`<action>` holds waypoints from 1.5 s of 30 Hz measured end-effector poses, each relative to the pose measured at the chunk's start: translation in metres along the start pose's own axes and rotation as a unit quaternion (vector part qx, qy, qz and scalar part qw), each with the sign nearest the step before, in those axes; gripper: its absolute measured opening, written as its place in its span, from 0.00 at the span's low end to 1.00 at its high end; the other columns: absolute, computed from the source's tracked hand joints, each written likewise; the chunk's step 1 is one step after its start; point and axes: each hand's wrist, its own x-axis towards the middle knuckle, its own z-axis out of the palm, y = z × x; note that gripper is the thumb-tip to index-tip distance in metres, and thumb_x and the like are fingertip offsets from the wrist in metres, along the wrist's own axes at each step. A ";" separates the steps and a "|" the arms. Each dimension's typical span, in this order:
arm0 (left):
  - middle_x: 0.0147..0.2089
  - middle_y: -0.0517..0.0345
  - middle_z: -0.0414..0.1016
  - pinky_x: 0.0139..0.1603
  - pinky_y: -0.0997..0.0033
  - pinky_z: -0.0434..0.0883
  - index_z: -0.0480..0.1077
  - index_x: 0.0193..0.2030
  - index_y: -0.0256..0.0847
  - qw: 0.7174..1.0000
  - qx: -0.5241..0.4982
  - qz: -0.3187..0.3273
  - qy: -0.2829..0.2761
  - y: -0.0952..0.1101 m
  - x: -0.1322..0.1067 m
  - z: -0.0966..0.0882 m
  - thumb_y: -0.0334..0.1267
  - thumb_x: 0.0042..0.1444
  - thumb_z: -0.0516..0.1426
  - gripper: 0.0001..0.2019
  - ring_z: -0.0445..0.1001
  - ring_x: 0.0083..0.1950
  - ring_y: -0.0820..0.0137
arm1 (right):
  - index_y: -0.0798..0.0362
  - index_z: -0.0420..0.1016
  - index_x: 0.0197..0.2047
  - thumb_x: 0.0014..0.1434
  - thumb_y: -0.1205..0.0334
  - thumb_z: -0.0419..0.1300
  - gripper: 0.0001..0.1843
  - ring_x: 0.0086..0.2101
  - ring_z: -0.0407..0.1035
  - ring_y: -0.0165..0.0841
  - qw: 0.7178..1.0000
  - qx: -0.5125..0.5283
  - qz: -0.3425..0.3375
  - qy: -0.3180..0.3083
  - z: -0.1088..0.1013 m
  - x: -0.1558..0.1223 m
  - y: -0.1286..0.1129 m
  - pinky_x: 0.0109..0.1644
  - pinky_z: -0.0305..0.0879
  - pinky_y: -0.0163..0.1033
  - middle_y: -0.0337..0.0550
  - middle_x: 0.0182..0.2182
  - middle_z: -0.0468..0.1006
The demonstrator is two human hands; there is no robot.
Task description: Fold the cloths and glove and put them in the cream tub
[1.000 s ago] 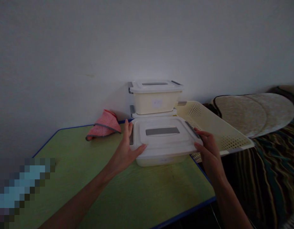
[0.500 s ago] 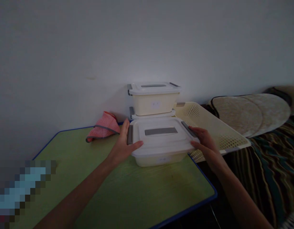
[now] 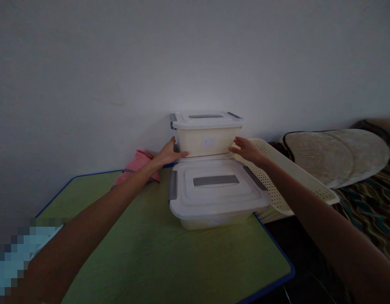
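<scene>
Two lidded cream storage boxes with grey clips are stacked against the wall, and another stands in front of them. At the left side of the upper storage box [image 3: 190, 139], my left hand [image 3: 168, 154] has its thumb against the lower front corner. On the opposite side, my right hand [image 3: 246, 150] presses thumb and fingers at the right corner. Together they grip this box from both sides. Only the pale lid [image 3: 210, 158] of the box underneath shows. The front storage box [image 3: 220, 198] sits shut on the green table, untouched.
A pink cloth [image 3: 138, 162] lies at the back of the blue-edged green table [image 3: 156, 257], partly behind my left forearm. A perforated cream basket [image 3: 296, 179] stands to the right. Beyond it are a beige cushion [image 3: 334, 156] and a striped cover [image 3: 369, 215].
Both hands have let go of the front storage box and moved back to the sides of the upper rear one. The view has shifted slightly; the boxes look unmoved.
</scene>
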 end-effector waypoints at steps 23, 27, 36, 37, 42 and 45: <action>0.59 0.48 0.64 0.61 0.52 0.57 0.57 0.57 0.39 0.980 0.152 0.122 -0.046 0.070 -0.064 0.000 0.40 0.47 0.59 0.30 0.62 0.60 0.57 | 0.55 0.73 0.37 0.34 0.61 0.71 0.24 0.43 0.73 0.45 0.995 -0.015 -0.096 -0.003 -0.005 -0.070 -0.050 0.52 0.67 0.56 0.48 0.41 0.79; 0.59 0.47 0.64 0.60 0.53 0.59 0.57 0.56 0.39 0.977 0.163 0.122 -0.055 0.080 -0.095 -0.003 0.42 0.47 0.60 0.30 0.62 0.59 0.56 | 0.54 0.74 0.38 0.35 0.57 0.71 0.24 0.44 0.72 0.46 0.994 -0.031 -0.109 0.001 -0.007 -0.107 -0.057 0.52 0.67 0.55 0.49 0.42 0.79; 0.58 0.46 0.64 0.58 0.51 0.60 0.56 0.57 0.39 0.983 0.156 0.081 -0.061 0.079 -0.136 0.006 0.43 0.48 0.59 0.30 0.62 0.59 0.55 | 0.52 0.75 0.35 0.36 0.55 0.70 0.20 0.40 0.74 0.46 0.994 -0.073 -0.082 -0.003 -0.012 -0.150 -0.056 0.47 0.71 0.54 0.48 0.39 0.80; 0.58 0.46 0.64 0.58 0.51 0.61 0.57 0.57 0.39 0.984 0.149 0.076 -0.062 0.078 -0.139 0.008 0.43 0.48 0.59 0.30 0.63 0.59 0.55 | 0.53 0.76 0.35 0.36 0.54 0.70 0.21 0.40 0.74 0.46 0.994 -0.077 -0.081 -0.004 -0.013 -0.152 -0.053 0.47 0.71 0.54 0.48 0.39 0.80; 0.55 0.46 0.67 0.58 0.51 0.61 0.61 0.52 0.39 0.987 0.132 0.069 -0.064 0.072 -0.148 0.013 0.45 0.47 0.59 0.26 0.65 0.57 0.55 | 0.55 0.76 0.37 0.37 0.51 0.69 0.24 0.38 0.74 0.46 0.991 -0.109 -0.080 -0.003 -0.015 -0.158 -0.043 0.43 0.72 0.54 0.49 0.38 0.80; 0.54 0.45 0.67 0.57 0.50 0.62 0.60 0.53 0.39 0.988 0.131 0.062 -0.059 0.068 -0.148 0.015 0.46 0.47 0.59 0.27 0.66 0.56 0.55 | 0.55 0.76 0.39 0.38 0.50 0.69 0.25 0.39 0.74 0.47 0.989 -0.121 -0.086 -0.001 -0.016 -0.157 -0.038 0.43 0.71 0.55 0.51 0.39 0.79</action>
